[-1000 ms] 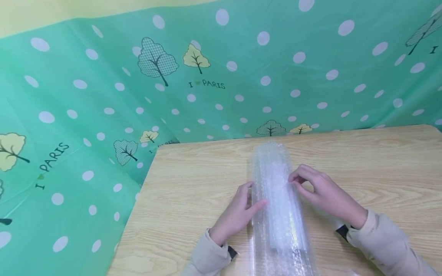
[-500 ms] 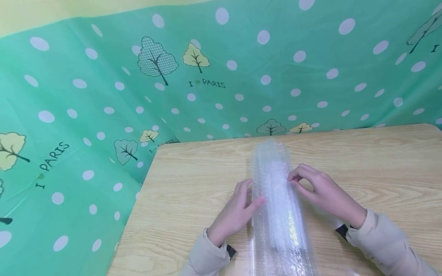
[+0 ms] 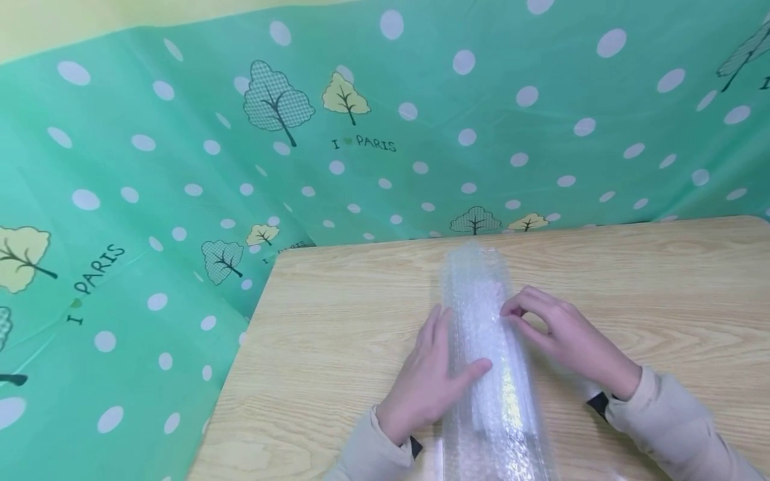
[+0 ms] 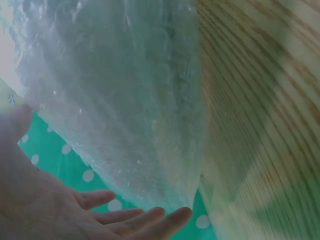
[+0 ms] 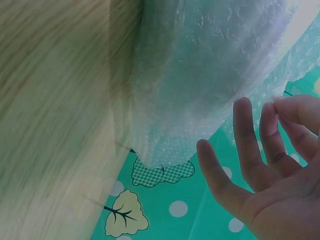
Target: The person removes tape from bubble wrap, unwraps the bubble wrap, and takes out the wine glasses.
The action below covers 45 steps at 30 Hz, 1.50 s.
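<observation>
A long roll of clear bubble wrap lies lengthwise on the wooden table, with something pale showing through it; what that is I cannot tell. My left hand is at the roll's left side, fingers straight and thumb stretched over the top. In the left wrist view its fingers extend along the wrap. On the other side, my right hand pinches an edge of the wrap between thumb and index finger. The right wrist view shows this pinch at a loose flap, the other fingers loosely bent.
The light wood table extends to both sides of the roll. A green dotted cloth with tree prints hangs behind the table and along its left. The roll's near end runs out of the head view.
My left hand has straightened its fingers and shifted right, its thumb now further over the roll. The right hand keeps its pinch in nearly the same place.
</observation>
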Tool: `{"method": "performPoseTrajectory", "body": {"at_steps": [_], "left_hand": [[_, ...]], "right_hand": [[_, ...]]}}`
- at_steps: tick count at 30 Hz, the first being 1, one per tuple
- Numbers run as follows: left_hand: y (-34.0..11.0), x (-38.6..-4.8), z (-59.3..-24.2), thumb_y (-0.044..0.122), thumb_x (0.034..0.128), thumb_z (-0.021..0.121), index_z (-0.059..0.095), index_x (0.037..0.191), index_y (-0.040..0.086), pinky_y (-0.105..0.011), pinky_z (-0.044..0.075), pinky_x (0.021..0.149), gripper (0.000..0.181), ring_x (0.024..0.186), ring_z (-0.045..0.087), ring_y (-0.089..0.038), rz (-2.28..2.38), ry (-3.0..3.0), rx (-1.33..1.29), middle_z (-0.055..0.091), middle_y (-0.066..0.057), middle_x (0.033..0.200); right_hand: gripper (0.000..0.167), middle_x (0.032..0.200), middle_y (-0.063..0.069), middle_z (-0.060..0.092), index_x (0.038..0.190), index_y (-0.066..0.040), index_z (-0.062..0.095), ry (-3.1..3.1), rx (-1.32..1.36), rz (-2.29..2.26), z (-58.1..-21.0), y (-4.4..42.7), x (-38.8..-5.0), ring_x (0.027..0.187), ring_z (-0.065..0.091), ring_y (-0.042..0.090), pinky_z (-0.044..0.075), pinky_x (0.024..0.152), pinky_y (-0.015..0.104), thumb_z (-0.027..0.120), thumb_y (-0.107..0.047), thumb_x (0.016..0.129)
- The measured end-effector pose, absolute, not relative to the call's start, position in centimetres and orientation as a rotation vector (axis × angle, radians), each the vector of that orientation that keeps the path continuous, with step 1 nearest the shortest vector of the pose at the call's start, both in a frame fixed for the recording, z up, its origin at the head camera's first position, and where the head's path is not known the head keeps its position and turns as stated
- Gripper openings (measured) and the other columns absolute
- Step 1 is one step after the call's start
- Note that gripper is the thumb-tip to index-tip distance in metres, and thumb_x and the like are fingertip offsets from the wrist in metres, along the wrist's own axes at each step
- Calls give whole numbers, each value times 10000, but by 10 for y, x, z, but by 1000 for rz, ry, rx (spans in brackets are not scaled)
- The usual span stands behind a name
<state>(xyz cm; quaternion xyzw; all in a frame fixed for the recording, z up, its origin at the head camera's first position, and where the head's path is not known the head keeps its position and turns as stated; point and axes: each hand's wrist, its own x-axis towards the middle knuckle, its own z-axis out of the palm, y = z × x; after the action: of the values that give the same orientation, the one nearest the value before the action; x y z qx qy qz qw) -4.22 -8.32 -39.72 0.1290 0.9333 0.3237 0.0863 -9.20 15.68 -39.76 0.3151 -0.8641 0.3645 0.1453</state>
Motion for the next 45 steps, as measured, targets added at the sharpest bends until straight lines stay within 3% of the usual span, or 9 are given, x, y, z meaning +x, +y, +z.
{"method": "performPoseTrajectory", "body": {"at_steps": [6, 10, 17, 24, 32, 45], "left_hand": [[-84, -43, -399, 809, 879, 373, 106, 1604, 187, -512, 310, 1181, 991, 1514, 176, -241, 952, 2787, 421, 125, -66, 1665], [-85, -44, -399, 805, 883, 367, 120, 1602, 181, -511, 302, 1185, 984, 1516, 174, -238, 932, 2799, 428, 133, -65, 1664], [-86, -44, -401, 795, 895, 358, 146, 1598, 167, -525, 300, 1185, 966, 1514, 186, -255, 904, 2820, 444, 151, -77, 1660], [-89, -46, -401, 799, 894, 346, 152, 1597, 161, -526, 285, 1190, 969, 1513, 189, -261, 887, 2830, 435, 161, -98, 1657], [-91, -47, -400, 783, 902, 364, 154, 1596, 155, -524, 289, 1189, 960, 1508, 204, -260, 906, 2817, 430, 179, -108, 1651], [-95, -48, -402, 771, 904, 385, 154, 1595, 145, -503, 278, 1199, 960, 1507, 209, -258, 925, 2798, 428, 187, -112, 1649]], "right_hand": [[274, 951, -138, 636, 1013, -183, 686, -2511, 900, 1052, -398, 157, -91, 892, 589, 9, 502, 835, 121, 711, 41, 857], [263, 961, -162, 621, 1044, -205, 683, -2538, 890, 1057, -398, 158, -90, 904, 586, 3, 542, 830, 193, 701, 2, 883], [255, 1019, -123, 615, 1074, -155, 657, -2513, 934, 1060, -398, 156, -90, 923, 588, 42, 531, 841, 183, 713, -7, 873], [375, 1112, -73, 581, 1218, -133, 599, -2635, 899, 1029, -396, 155, -85, 943, 570, 62, 568, 796, 329, 749, -244, 892], [569, 1174, -67, 574, 1282, -138, 579, -2732, 811, 1008, -395, 155, -83, 970, 565, 87, 557, 777, 364, 772, -444, 842], [569, 1158, -49, 585, 1269, -141, 583, -2759, 810, 992, -392, 159, -83, 977, 584, 125, 563, 774, 413, 775, -455, 835]]}}
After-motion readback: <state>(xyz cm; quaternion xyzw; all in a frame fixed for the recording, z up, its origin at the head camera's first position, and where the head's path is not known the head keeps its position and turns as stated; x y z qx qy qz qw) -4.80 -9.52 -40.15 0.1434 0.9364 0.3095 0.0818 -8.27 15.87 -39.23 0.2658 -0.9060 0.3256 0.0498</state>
